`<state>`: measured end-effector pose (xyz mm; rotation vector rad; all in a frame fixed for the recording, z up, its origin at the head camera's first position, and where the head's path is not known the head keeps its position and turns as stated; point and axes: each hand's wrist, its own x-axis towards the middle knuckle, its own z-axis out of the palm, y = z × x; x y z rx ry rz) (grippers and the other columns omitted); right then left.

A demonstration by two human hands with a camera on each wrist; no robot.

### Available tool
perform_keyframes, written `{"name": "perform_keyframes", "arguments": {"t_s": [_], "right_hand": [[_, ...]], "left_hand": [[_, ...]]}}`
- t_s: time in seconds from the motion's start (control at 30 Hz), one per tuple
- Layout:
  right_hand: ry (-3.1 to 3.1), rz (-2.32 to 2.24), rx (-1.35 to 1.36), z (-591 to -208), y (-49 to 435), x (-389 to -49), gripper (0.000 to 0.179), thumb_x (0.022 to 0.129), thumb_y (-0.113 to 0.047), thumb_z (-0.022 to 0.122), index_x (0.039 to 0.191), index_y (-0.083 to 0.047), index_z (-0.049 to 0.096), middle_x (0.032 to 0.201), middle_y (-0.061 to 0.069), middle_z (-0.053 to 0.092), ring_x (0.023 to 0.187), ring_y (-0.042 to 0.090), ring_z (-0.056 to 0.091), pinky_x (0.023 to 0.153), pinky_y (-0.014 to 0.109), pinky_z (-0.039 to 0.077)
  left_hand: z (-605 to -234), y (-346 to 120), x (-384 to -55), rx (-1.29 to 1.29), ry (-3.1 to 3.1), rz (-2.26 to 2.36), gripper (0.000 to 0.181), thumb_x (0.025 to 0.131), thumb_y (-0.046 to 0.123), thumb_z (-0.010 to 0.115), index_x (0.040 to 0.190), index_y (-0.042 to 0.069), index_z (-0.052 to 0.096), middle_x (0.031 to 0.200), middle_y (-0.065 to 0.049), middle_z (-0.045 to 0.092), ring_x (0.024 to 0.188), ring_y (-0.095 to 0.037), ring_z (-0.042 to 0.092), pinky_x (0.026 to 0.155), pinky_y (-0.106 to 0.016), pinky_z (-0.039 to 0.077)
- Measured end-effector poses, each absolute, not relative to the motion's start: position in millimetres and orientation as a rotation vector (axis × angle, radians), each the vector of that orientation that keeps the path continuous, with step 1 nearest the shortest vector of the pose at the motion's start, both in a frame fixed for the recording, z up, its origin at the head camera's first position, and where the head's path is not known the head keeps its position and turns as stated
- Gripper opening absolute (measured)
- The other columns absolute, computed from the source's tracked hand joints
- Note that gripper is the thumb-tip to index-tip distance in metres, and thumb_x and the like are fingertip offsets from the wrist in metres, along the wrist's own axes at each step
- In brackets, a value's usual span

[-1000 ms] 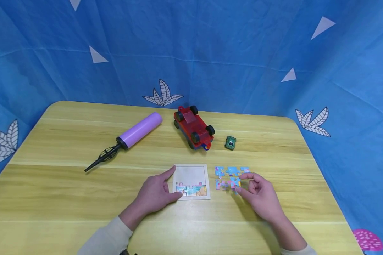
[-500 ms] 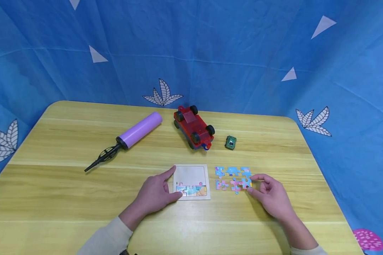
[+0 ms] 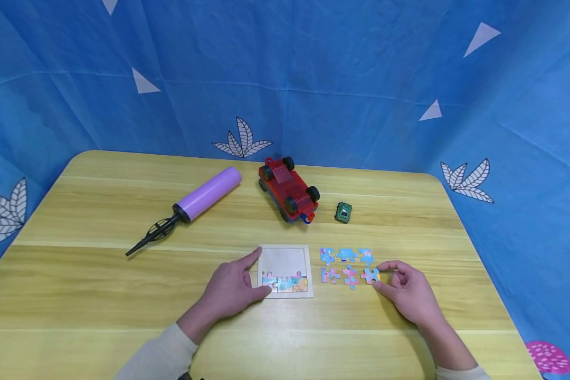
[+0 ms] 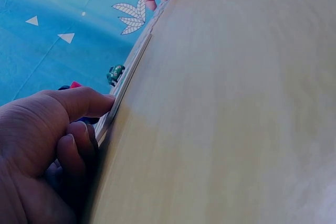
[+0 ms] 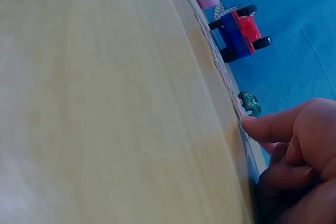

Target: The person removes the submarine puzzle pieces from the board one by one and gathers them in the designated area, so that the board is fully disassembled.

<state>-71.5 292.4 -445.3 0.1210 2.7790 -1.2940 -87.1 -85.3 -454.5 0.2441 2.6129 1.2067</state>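
Note:
A square puzzle board [image 3: 285, 262] with a pale raised border lies flat on the table, its bottom row filled with joined pieces. My left hand [image 3: 235, 287] holds it at the left side, index finger at the upper corner and thumb on the lower border. To the right of the board, loose jigsaw pieces [image 3: 346, 255] lie in two rows. At the right end of the lower row, my right hand [image 3: 408, 290] pinches a blue, pink and yellow puzzle piece [image 3: 371, 275] between thumb and index finger, down at the table surface. Its other fingers are curled in.
Behind the board lies a red toy vehicle [image 3: 291, 191], wheels up, with a small green toy car [image 3: 343, 212] to its right. A purple hand pump [image 3: 209, 194] with a black nozzle lies at the left. Blue patterned cloth [image 3: 342, 79] hangs behind the wooden table [image 3: 100, 295].
My right hand has moved right with the pinched piece, away from the neighbouring pink piece, and lowered it to the row's end. The left hand and the board have stayed put.

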Motion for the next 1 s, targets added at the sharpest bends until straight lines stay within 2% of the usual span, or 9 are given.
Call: {"name": "perform_keyframes", "arguments": {"t_s": [0.4,0.6,0.83,1.0], "right_hand": [[2.764,-1.250,0.174,-446.8,292.1,-73.5,0.032,0.084,-0.010,0.081,0.113,-0.003,0.068,0.061,-0.001,0.036,0.054,0.010,0.033,0.064,0.028,0.039],[2.765,-1.323,0.238,-445.3,287.7,-70.3,0.038,0.082,-0.012,0.084,0.115,-0.004,0.067,0.062,-0.001,0.035,0.052,0.009,0.030,0.058,0.028,0.036],[2.774,-1.433,0.215,-442.8,276.4,-67.9,0.036,0.081,-0.006,0.083,0.114,-0.004,0.067,0.061,-0.002,0.033,0.051,0.007,0.028,0.061,0.026,0.039],[2.728,-1.518,0.143,-440.2,261.0,-68.1,0.034,0.081,-0.002,0.081,0.113,-0.004,0.068,0.061,-0.003,0.033,0.050,0.007,0.028,0.058,0.026,0.039]], "left_hand": [[-454.6,-86.7,-85.5,0.239,2.613,1.220,0.087,0.079,0.033,0.085,0.152,0.012,0.043,0.057,0.005,0.053,0.047,-0.013,0.048,0.052,-0.033,0.042],[-453.6,-85.8,-85.3,0.239,2.603,1.200,0.090,0.078,0.037,0.085,0.153,0.013,0.042,0.057,0.005,0.054,0.047,-0.013,0.049,0.051,-0.033,0.042],[-453.6,-86.0,-85.5,0.261,2.595,1.219,0.095,0.075,0.036,0.087,0.154,0.012,0.040,0.059,0.006,0.055,0.049,-0.012,0.051,0.052,-0.032,0.044],[-453.6,-86.3,-85.1,0.257,2.579,1.224,0.098,0.072,0.035,0.088,0.154,0.013,0.040,0.059,0.005,0.055,0.049,-0.013,0.051,0.052,-0.033,0.044]]}}
